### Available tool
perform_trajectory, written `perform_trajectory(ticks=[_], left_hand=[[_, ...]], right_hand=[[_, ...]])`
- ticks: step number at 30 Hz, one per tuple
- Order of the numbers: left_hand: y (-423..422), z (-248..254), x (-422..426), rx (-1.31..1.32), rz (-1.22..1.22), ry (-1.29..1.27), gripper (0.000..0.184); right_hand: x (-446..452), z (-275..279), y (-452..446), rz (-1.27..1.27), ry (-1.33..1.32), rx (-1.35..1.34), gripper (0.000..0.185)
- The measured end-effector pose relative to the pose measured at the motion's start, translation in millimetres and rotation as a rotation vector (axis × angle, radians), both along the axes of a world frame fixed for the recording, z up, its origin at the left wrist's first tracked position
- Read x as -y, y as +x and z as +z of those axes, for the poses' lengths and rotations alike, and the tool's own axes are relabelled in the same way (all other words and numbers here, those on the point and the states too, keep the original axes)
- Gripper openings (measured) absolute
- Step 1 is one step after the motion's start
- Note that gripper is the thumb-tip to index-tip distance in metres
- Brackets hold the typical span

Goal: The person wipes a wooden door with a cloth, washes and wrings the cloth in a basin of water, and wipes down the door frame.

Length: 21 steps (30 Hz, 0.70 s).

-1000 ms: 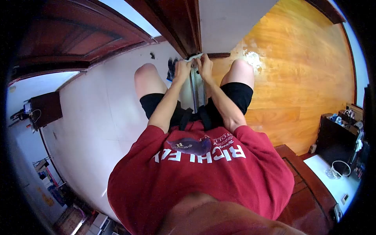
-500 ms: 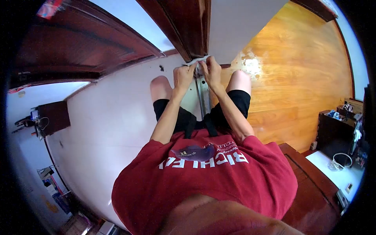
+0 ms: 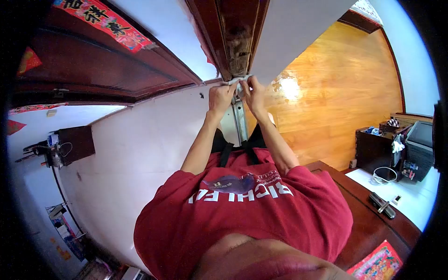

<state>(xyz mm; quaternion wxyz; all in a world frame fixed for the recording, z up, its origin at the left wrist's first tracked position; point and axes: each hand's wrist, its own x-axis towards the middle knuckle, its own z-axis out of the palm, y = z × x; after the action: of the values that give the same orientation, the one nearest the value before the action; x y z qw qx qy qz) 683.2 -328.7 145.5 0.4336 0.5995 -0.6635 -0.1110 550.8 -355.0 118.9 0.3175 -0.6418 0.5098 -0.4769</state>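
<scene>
Both hands meet at the foot of a dark red-brown door frame post (image 3: 239,42), pinching a crumpled white strip that looks like cloth (image 3: 239,80). My left hand (image 3: 220,99) grips its left part with curled fingers. On the other side, my right hand (image 3: 255,96) pinches the right part between thumb and fingers. The white strip lies across the post's bottom end; some of it is hidden by the fingers. A metal threshold strip (image 3: 240,122) runs from beneath the hands toward my body. The post's lower face looks worn and pale in patches.
A dark red door (image 3: 107,60) with red paper banners stands at the left. Wood-patterned flooring (image 3: 336,84) spreads on the right, pale floor (image 3: 154,140) on the left. Behind me at right is another dark red door panel (image 3: 359,224) with a handle (image 3: 381,205).
The view has tilted and shifted, showing more of the post, banners and door handle. My knees are now mostly out of sight. Both hands stay on the white cloth at the post's foot.
</scene>
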Motion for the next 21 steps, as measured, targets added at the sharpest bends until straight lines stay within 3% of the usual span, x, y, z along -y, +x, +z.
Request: perform_trajectory(ticks=[2, 5, 7, 11, 15, 18, 21], left_hand=[[2.6, 6.3, -1.0, 0.017, 0.016, 0.026, 0.034], [0.5, 26.7, -0.6, -0.014, 0.03, 0.025, 0.035], [-1.6, 59.6, -1.2, 0.072, 0.051, -0.04, 0.037], [-7.4, 119.5, -1.6, -0.013, 0.119, -0.116, 0.038], [-9.2, 148.4, 2.8, 0.052, 0.13, -0.24, 0.038], [-8.3, 158.6, 1.1, -0.014, 0.166, -0.185, 0.033], [-7.7, 174.5, 0.1, 0.017, 0.18, -0.219, 0.032]], right_hand=[[-2.1, -6.8, 3.2, 0.0, 0.045, 0.035, 0.019], [-7.0, 58.9, 6.4, 0.0, -0.047, 0.15, 0.018], [-4.8, 79.9, 1.9, 0.015, -0.07, 0.129, 0.016], [3.3, 140.0, 2.1, 0.014, -0.148, 0.057, 0.016], [12.2, 158.2, -4.1, 0.078, -0.112, 0.052, 0.018], [16.5, 173.9, -2.5, 0.088, -0.287, 0.077, 0.02], [11.9, 189.6, -1.3, 0.084, -0.203, 0.109, 0.021]])
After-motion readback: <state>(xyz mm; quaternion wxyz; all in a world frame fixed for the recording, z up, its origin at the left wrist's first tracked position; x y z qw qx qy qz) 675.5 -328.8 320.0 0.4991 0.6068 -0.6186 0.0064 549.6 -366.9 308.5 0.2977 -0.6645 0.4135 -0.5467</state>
